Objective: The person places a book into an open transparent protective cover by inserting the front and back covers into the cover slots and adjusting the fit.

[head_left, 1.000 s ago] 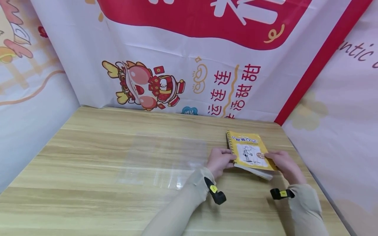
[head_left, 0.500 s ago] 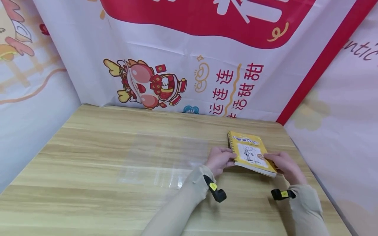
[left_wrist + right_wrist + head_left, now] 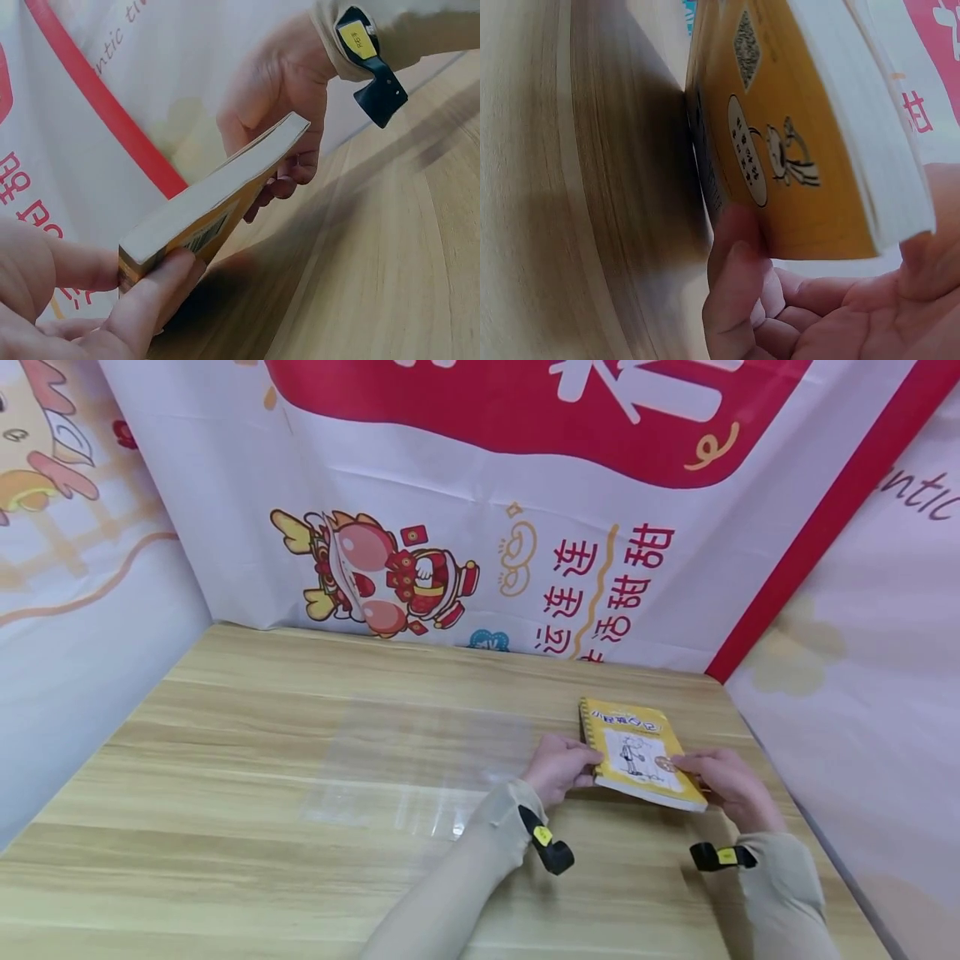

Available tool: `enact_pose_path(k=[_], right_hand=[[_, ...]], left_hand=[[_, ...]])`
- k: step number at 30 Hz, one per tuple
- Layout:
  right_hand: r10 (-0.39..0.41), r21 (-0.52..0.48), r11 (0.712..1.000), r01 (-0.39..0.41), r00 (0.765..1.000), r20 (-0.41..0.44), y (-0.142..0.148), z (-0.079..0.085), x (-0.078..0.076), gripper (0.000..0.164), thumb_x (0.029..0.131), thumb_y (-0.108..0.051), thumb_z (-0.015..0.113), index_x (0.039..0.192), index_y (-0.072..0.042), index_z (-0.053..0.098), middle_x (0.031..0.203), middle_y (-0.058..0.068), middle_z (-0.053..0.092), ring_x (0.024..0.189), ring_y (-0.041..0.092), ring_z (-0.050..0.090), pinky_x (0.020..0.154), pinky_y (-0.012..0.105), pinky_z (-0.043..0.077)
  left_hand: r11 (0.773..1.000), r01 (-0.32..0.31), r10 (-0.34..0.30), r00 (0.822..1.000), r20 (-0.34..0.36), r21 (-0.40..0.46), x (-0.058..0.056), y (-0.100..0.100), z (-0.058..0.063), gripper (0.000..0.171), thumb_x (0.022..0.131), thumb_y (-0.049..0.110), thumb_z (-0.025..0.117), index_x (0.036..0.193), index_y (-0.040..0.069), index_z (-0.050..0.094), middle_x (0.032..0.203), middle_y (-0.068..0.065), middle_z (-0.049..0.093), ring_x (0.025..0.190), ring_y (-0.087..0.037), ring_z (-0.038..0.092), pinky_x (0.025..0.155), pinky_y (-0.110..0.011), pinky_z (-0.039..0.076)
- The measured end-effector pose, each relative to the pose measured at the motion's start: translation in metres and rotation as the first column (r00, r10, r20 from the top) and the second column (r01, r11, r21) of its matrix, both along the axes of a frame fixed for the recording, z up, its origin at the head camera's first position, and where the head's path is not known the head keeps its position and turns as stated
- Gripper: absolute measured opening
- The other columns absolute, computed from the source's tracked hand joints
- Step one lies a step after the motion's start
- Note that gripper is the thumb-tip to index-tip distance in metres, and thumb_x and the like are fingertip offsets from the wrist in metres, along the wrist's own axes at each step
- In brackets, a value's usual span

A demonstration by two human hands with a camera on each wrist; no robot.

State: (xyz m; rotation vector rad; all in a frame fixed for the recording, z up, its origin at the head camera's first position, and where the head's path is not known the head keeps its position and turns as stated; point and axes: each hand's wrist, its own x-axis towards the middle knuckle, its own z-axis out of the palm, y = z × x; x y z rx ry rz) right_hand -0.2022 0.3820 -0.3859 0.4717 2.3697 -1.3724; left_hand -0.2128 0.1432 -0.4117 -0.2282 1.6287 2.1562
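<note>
A yellow paperback book (image 3: 637,756), with a cartoon drawing on its cover, is tilted with its near end raised off the table at the right. My left hand (image 3: 558,768) pinches its spine edge, thumb on the front cover and fingers beneath, as the left wrist view shows (image 3: 112,300). At the opposite edge my right hand (image 3: 731,781) holds the book, thumb on top and fingertips touching the back cover (image 3: 795,187). The pages lie closed between the covers.
A clear plastic sheet (image 3: 420,768) lies flat on the wooden table (image 3: 225,877), left of the book. Behind the table hangs a printed cloth (image 3: 420,468), and another white cloth (image 3: 870,710) borders the right side.
The book's front cover, lifted apart from the pages a second ago, now lies closed against them. Both hands keep their holds at the two edges. The view has shifted slightly.
</note>
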Motion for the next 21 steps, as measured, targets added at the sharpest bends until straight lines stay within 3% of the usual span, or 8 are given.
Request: enact_pose_path(k=[6,14,21], right_hand=[[0.006,-0.047,0.999,-0.006,1.0,0.003,0.002,-0.001,-0.001,0.057,0.098,-0.027,0.052,0.133,0.016,0.038,0.088,0.005,0.064,0.077,0.015,0.062,0.071,0.033,0.052],[0.002,-0.182,0.983,-0.009,0.999,-0.035,-0.001,0.012,0.0,0.052,0.1,-0.021,0.05,0.133,0.016,0.036,0.089,0.004,0.064,0.079,0.012,0.061,0.072,0.031,0.051],[-0.002,-0.284,0.959,-0.016,0.998,-0.063,-0.004,0.022,0.005,0.058,0.098,-0.019,0.055,0.137,0.016,0.03,0.093,0.003,0.065,0.082,0.013,0.063,0.075,0.032,0.052]], left_hand=[[0.998,0.02,-0.021,1.0,-0.019,-0.058,-0.001,0.0,-0.002,0.014,0.085,0.003,0.066,0.098,-0.003,0.066,0.083,-0.009,0.066,0.075,-0.019,0.067,0.064,-0.026,0.054],[0.994,0.058,-0.061,0.997,-0.036,-0.093,-0.004,-0.004,0.0,0.016,0.088,0.009,0.065,0.101,0.0,0.066,0.085,-0.007,0.066,0.076,-0.019,0.067,0.065,-0.026,0.053],[0.986,0.057,-0.065,0.997,-0.047,-0.159,-0.005,-0.006,0.004,0.015,0.088,0.02,0.067,0.097,0.007,0.068,0.083,-0.002,0.067,0.074,-0.015,0.065,0.065,-0.026,0.051]])
